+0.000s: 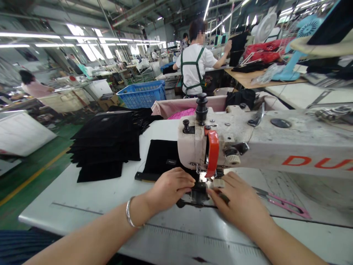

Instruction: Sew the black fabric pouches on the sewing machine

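A black fabric panel (pixel 162 156) with a small label lies flat on the sewing machine bed, partly hidden behind the machine head. My left hand (pixel 175 186), wearing a bangle, grips its near edge left of the needle, fingers pressed together. To the right of the presser foot, my right hand (pixel 239 198) is closed with thumb and fingers close to the foot; what they pinch is hidden. The sewing machine (pixel 248 136), pale and worn with a red guard (pixel 212 152), stands over both hands. Beneath the needle runs a dark folded edge (pixel 199 186).
Stacked black fabric pieces (pixel 107 136) occupy the table's left side. Pink-handled thread snips (pixel 288 206) lie right of my right hand. Behind the table are a pink-lined bin (pixel 162 106), a blue crate (pixel 143 94) and a person (pixel 193 70) facing away. A blue fan (pixel 293 66) stands farther right.
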Demonstrator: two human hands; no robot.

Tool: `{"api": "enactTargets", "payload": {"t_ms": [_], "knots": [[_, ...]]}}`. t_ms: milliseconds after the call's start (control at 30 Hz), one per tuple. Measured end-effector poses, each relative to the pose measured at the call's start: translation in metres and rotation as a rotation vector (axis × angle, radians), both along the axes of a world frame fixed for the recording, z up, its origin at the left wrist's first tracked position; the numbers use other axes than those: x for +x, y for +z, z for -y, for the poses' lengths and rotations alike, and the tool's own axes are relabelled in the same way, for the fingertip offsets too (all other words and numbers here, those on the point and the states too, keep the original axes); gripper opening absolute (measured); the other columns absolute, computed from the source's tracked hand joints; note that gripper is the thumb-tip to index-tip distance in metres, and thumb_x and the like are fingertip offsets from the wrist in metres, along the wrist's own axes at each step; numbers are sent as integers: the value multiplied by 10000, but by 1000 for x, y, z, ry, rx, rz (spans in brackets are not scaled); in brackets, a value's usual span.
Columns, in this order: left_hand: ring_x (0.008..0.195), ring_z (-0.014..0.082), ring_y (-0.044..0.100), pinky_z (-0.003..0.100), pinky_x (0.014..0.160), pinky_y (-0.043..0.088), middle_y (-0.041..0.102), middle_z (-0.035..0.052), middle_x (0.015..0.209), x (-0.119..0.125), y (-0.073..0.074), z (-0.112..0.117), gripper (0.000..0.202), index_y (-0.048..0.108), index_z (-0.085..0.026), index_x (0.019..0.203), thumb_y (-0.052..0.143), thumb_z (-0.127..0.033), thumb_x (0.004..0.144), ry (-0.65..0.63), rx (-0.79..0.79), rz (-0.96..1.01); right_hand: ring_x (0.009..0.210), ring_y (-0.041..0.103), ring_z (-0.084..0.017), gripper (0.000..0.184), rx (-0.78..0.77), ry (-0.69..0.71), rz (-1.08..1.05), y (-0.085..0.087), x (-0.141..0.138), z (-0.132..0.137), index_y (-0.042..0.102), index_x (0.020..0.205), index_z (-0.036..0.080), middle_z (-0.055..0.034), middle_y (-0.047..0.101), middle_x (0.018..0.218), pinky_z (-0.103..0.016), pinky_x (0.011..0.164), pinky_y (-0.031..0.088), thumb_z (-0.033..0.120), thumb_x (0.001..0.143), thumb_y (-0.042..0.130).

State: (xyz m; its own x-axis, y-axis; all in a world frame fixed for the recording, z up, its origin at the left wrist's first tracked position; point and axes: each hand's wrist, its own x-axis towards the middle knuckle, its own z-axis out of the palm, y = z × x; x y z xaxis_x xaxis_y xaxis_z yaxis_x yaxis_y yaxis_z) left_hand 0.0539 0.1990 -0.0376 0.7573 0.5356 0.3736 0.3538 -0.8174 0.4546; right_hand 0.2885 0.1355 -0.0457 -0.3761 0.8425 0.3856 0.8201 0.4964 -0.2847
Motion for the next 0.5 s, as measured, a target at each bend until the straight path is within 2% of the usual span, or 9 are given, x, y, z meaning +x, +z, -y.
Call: {"api": "enactTargets", "payload": {"t_ms": [67, 133, 233, 500], "knots": [[992, 185, 658, 363, 930, 526, 737, 46, 1040, 7, -1, 11, 143, 711, -173, 1003, 604, -148, 911, 66, -8, 20, 939, 577, -245, 152, -4, 104, -79, -3, -4, 4, 643, 1030, 180, -86, 664, 983, -410, 832, 485, 182, 937, 522], [988, 190, 654, 362, 934, 517, 738, 31, 1026, 13, -2, 18, 118, 708, -175, 982, 635, -152, 892, 116, -14, 35, 995, 584, -245, 227, -15, 137, -106, -6, -6, 6, 622, 1127, 183, -96, 665, 1067, -420, 856, 504, 137, 939, 503], [962, 179, 654, 337, 919, 517, 739, 12, 999, 15, -3, 18, 83, 710, -182, 944, 651, -166, 888, 127, -9, 28, 996, 605, -247, 252, -22, 138, -103, -10, -7, 6, 630, 1131, 187, -100, 673, 1088, -421, 835, 536, 112, 930, 499], [912, 167, 661, 310, 882, 531, 739, 11, 949, 17, -5, 1, 90, 718, -194, 911, 629, -185, 904, 141, 19, 7, 1009, 610, -268, 317, 1, 107, -57, -11, -6, -1, 633, 1164, 181, -115, 669, 1128, -438, 832, 559, 76, 898, 495]]}}
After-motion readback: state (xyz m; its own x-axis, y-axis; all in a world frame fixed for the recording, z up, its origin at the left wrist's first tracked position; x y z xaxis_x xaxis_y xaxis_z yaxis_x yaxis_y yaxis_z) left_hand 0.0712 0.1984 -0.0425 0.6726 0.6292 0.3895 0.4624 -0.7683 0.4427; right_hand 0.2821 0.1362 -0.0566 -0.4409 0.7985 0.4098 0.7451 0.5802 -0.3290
